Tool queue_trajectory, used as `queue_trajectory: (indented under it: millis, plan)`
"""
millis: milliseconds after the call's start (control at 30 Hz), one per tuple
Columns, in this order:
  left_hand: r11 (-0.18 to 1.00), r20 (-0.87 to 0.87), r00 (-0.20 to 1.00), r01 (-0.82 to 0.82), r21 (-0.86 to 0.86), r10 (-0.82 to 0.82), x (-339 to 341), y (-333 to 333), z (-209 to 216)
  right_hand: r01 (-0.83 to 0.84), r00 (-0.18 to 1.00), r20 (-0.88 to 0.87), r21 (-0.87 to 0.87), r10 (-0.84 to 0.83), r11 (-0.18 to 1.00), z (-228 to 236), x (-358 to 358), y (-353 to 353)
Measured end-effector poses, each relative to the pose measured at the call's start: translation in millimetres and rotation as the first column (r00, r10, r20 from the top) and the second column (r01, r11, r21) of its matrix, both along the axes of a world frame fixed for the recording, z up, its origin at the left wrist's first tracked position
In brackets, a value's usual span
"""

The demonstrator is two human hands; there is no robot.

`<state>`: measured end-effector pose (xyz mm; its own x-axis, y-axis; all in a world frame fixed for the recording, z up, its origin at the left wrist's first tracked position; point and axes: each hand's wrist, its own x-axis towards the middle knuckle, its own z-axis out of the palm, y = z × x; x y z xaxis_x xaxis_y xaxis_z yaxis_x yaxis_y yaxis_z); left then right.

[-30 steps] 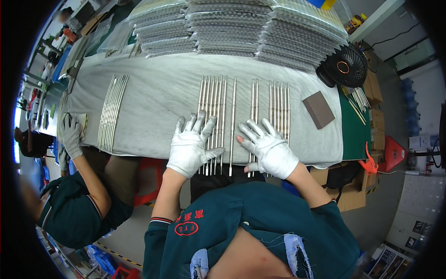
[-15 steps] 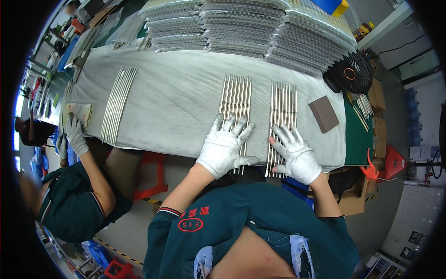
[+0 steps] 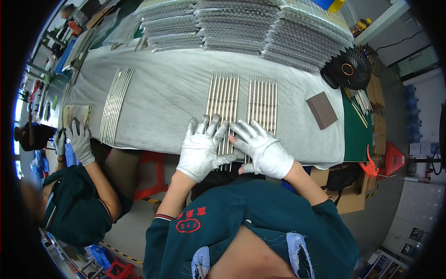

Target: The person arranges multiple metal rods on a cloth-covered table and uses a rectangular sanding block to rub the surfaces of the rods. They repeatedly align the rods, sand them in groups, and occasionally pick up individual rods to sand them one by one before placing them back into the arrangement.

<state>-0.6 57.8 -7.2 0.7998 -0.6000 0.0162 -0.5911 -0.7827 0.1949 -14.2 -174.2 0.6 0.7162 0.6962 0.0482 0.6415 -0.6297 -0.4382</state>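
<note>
Left hand and right hand lay on rods at bench's near edge, fingers part-spread, gripping nothing, likely for alignment.

Left rod group, partly covered by the gloved left hand; right rod group, its lower portion largely hidden beneath the gloved right hand. Contact between the two hands cannot be determined. Stacked wrapped packs and a blue-and-yellow object are cut off by the upper edge; the wearer's shirt, by the lower. Co-worker's head, blurred; patterned pad, partly covered by the co-worker's glove. Dark wall panels, detail too small to tell
</note>
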Motion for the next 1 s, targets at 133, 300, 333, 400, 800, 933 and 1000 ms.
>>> queue_trajectory:
  millis: [133,300,333,400,800,933,1000]
  plan:
    - [0.997,-0.053,0.995,-0.08,-0.005,0.079,-2.2,16.4,1.0,0.001,1.0,0.021,-0.029,-0.001,1.0,2.6,0.0,-0.9]
    - [0.995,-0.062,0.993,-0.101,0.001,0.101,-4.3,15.2,1.3,0.039,0.999,0.033,-0.122,-0.035,0.992,3.0,2.4,-2.8]
    - [0.995,-0.061,0.993,-0.104,-0.006,0.103,-4.6,13.9,0.9,0.04,0.999,0.027,-0.093,-0.038,0.995,1.5,3.1,-0.7]
    - [0.996,-0.052,0.995,-0.09,-0.002,0.09,-3.8,12.3,0.5,0.039,0.999,0.024,-0.093,-0.037,0.995,-4.0,4.1,4.6]
    - [0.998,-0.013,0.999,-0.04,-0.058,0.039,-4.4,13.1,-0.5,0.136,0.988,-0.049,-0.17,-0.146,0.976,7.3,-16.0,-40.4]
    - [1.0,-0.026,0.999,-0.026,-0.016,0.025,-3.7,6.8,0.8,0.198,0.977,-0.047,-0.177,-0.209,0.964,13.4,-26.6,-56.0]
    - [1.0,-0.046,0.999,0.004,-0.024,-0.005,-4.2,2.3,0.9,0.206,0.975,-0.042,-0.2,-0.218,0.958,17.1,-28.7,-56.7]
